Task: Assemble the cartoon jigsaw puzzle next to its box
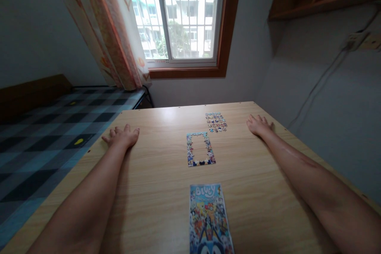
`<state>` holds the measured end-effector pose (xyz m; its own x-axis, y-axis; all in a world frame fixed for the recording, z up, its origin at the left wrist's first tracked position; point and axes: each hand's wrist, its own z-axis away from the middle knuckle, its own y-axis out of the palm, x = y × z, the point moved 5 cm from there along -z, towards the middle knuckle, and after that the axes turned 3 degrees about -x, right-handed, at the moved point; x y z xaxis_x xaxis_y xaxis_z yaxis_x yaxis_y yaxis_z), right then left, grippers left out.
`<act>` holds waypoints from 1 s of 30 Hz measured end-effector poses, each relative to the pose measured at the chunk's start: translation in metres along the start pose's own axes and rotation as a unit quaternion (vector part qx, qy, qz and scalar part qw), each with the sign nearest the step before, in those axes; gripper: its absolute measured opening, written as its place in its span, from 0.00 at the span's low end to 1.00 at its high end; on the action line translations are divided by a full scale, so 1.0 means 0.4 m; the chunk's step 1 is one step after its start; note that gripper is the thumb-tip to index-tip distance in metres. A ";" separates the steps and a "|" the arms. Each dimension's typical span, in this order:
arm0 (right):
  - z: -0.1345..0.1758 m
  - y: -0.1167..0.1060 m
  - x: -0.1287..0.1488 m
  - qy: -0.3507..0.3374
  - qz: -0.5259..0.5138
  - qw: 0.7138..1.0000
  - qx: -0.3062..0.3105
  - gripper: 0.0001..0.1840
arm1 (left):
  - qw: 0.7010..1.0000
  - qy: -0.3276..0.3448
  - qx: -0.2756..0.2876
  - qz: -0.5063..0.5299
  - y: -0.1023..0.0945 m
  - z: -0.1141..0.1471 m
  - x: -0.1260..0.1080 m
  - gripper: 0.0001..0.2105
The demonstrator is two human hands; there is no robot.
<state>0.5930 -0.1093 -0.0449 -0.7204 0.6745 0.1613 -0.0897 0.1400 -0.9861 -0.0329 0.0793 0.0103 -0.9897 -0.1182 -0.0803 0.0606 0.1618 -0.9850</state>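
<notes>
My left hand point(121, 135) rests palm down near the left edge of the wooden table, fingers spread and holding nothing. Over by the right edge, my right hand point(258, 124) also lies flat with its fingers apart. Between them is a puzzle border point(189, 150), a joined rectangular frame of jigsaw pieces with bare wood inside. Behind it to the right, several loose jigsaw pieces point(216, 122) are laid out in rows. Closest to me lies a colourful picture sheet point(208, 218) with "Bluey" lettering, its lower end cut off by the view. Neither hand touches the puzzle or the sheet.
The light wooden table point(157, 190) fills the foreground. To the left stands a bed point(59, 127) with a checked cover. A window point(187, 16) with a patterned curtain point(110, 27) is beyond the table. A shelf point(324, 2) and a power cable point(315, 91) are on the right wall.
</notes>
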 end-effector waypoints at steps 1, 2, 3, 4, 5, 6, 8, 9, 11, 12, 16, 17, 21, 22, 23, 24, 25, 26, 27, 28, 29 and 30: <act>-0.001 0.000 0.012 0.000 -0.002 1.000 0.000 0.34 | 1.000 -0.016 0.003 -0.004 0.001 0.001 -0.012 0.41; -0.003 0.000 0.024 -0.001 -0.005 1.000 0.001 0.34 | 1.000 -0.024 0.005 -0.006 0.001 0.001 -0.028 0.39; -0.006 0.001 0.037 -0.003 -0.007 1.000 0.002 0.34 | 1.000 -0.025 0.007 -0.004 0.001 0.002 -0.048 0.39; -0.008 0.002 0.049 -0.007 -0.009 1.000 0.002 0.34 | 1.000 -0.020 0.007 0.001 0.002 0.002 -0.068 0.38; -0.012 0.004 0.061 -0.010 -0.010 1.000 0.002 0.34 | 1.000 -0.013 0.006 0.005 0.002 0.002 -0.088 0.38; -0.015 0.006 0.071 -0.013 -0.011 1.000 0.002 0.33 | 1.000 -0.009 0.005 0.008 0.003 0.001 -0.106 0.38; -0.022 0.009 0.089 -0.014 -0.012 1.000 -0.002 0.33 | 1.000 -0.003 0.004 0.009 0.008 -0.002 -0.137 0.38; -0.024 0.010 0.097 -0.012 -0.012 1.000 -0.005 0.33 | 1.000 -0.001 0.006 0.008 0.011 -0.004 -0.150 0.38; -0.029 0.011 0.114 -0.004 -0.015 1.000 -0.014 0.33 | 1.000 0.009 0.009 0.007 0.018 -0.004 -0.177 0.38; -0.030 0.011 0.123 0.001 -0.019 1.000 -0.019 0.33 | 1.000 0.016 0.010 0.007 0.021 -0.002 -0.193 0.38; -0.025 0.007 0.153 0.033 -0.047 0.997 -0.041 0.35 | 0.999 0.047 0.012 0.017 0.031 0.019 -0.271 0.39; -0.021 0.006 0.158 0.040 -0.055 0.997 -0.048 0.35 | 0.998 0.056 0.015 0.020 0.034 0.026 -0.293 0.39; 0.007 -0.020 0.176 0.016 -0.095 0.989 -0.116 0.33 | 0.995 0.093 0.019 0.031 0.042 0.050 -0.360 0.38; 0.017 -0.033 0.180 -0.002 -0.105 0.984 -0.147 0.32 | 0.995 0.095 0.012 0.034 0.041 0.054 -0.366 0.38; 0.028 -0.047 0.185 -0.022 -0.114 0.977 -0.178 0.30 | 0.995 0.093 0.002 0.038 0.038 0.056 -0.366 0.38; 0.040 -0.062 0.189 -0.042 -0.121 0.970 -0.208 0.28 | 0.995 0.088 -0.007 0.045 0.034 0.057 -0.362 0.37; 0.051 -0.076 0.193 -0.059 -0.127 0.963 -0.232 0.25 | 0.995 0.080 -0.019 0.055 0.030 0.057 -0.355 0.37; 0.062 -0.090 0.198 -0.075 -0.130 0.956 -0.252 0.23 | 0.995 0.069 -0.031 0.067 0.025 0.057 -0.347 0.36; 0.073 -0.103 0.205 -0.091 -0.131 0.950 -0.267 0.21 | 0.994 0.057 -0.042 0.080 0.021 0.057 -0.338 0.35; 0.083 -0.117 0.213 -0.110 -0.130 0.945 -0.280 0.20 | 0.993 0.047 -0.050 0.091 0.018 0.056 -0.331 0.34; 0.094 -0.129 0.224 -0.133 -0.128 0.940 -0.288 0.19 | 0.993 0.042 -0.055 0.098 0.017 0.056 -0.326 0.33; 0.104 -0.141 0.238 -0.159 -0.126 0.935 -0.291 0.18 | 0.992 0.042 -0.057 0.100 0.017 0.056 -0.324 0.33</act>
<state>0.5008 -0.0832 0.0243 -0.9033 0.3308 0.2733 0.0393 0.6981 -0.7149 0.0987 0.0739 0.0107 -0.9670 0.0097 -0.2548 0.2470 0.2832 -0.9267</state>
